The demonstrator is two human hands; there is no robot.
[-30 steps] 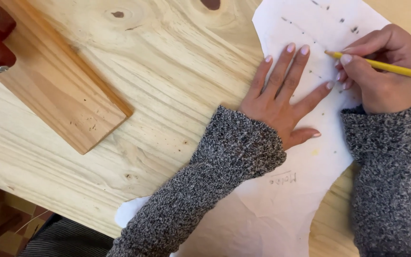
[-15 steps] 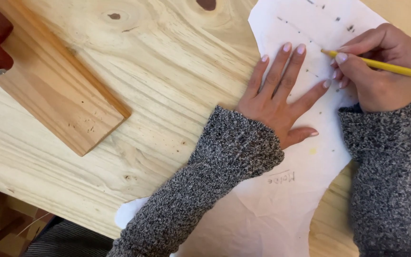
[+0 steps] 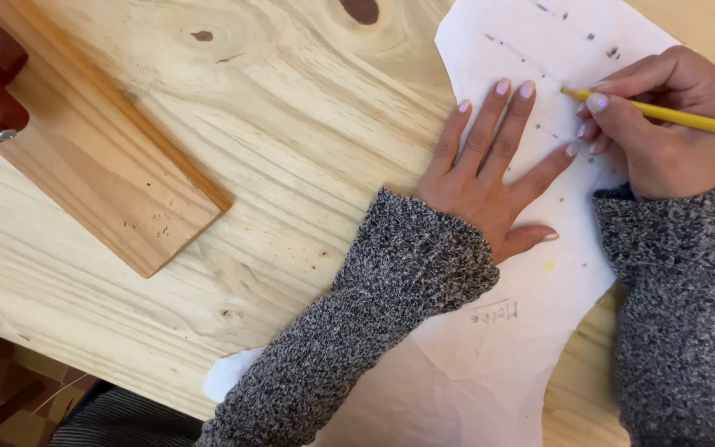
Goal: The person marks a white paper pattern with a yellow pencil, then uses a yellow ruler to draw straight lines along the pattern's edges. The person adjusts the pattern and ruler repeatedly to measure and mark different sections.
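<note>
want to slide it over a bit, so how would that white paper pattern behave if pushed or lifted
The paper pattern is probably thin and floppy: it shows creases and droops over the table edge. It likely slides easily on the smooth wood, since the left hand lies flat on it while the right hand holds the pencil.

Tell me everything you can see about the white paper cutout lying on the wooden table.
The white paper cutout is a thin sheet cut with curved, irregular edges. It lies flat on the pale wooden table, its lower end reaching past the near edge. Small dark marks dot its upper part, a faint yellowish spot sits near the middle, and there is some pencilled writing. The left hand presses flat on it, fingers spread. The right hand rests on it holding a yellow pencil, tip on the paper.
</note>
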